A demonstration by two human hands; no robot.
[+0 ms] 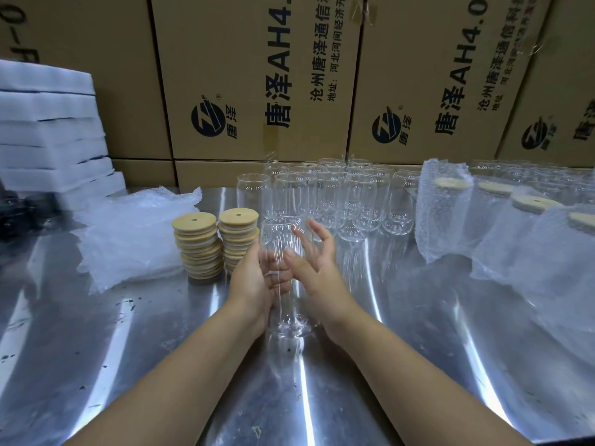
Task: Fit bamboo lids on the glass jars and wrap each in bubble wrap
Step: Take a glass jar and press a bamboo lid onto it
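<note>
Left hand [252, 280] grips the jar [279, 235] at mid-body, its fingers curled round the far side and showing through the glass. The right hand [317, 263] is at the jar's 3 o'clock, fingers spread and holding nothing. Its thumb lies close to the wall, but I cannot tell whether it touches. The jar stands roughly upright at the centre of the counter [161, 333], mouth up and without a lid. Its base is on the steel or just over it.

That hold looks deliberate: one hand steadies the glass and keeps its mouth clear, which frees the other to fetch a lid. The lids [197, 244] sit in two stacks at the jar's 10 o'clock, just beside the left hand, so the reach is short. Loose wrap [135, 230] is piled further out at 9 to 10 o'clock.

Bare jars [338, 197] crowd together at 12 o'clock, well back from the working space. Wrapped jars [450, 214], their lids showing at the top, line up from 2 to 3 o'clock. Judging by this, work runs left to right and many jars remain. This one needs its lid next.
</note>
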